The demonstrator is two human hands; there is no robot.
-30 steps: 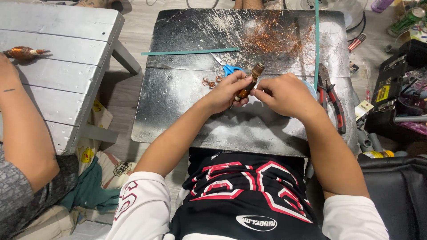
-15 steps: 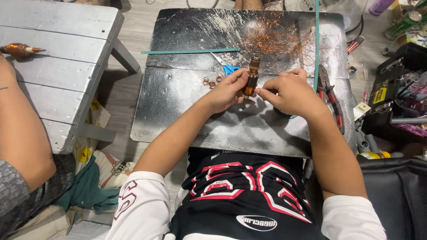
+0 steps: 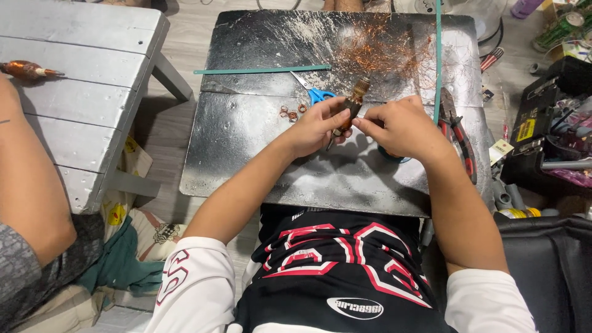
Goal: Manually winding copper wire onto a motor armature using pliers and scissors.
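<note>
My left hand [image 3: 317, 126] grips a small motor rotor wound with copper wire [image 3: 353, 105], tilted with its shaft end pointing up and away. My right hand [image 3: 401, 126] pinches at the rotor's side, fingers closed against it; any wire held there is too fine to see. Both hands hover over a worn metal tabletop [image 3: 259, 154]. A tangle of loose copper wire [image 3: 382, 52] lies just beyond the rotor. Blue-handled scissors [image 3: 314, 92] rest close to my left fingers, with small copper rings [image 3: 291, 112] beside them.
Red-handled pliers [image 3: 459, 132] lie right of my right hand. Green strips [image 3: 262, 69] cross the tabletop. Another person's arm [image 3: 31, 185] is at the left by a grey wooden bench [image 3: 86, 105] bearing a second rotor [image 3: 28, 69]. Tool clutter [image 3: 549, 129] fills the right side.
The rotor has turned more upright and shifted slightly away from me. My right hand has closed in on it from the right.
</note>
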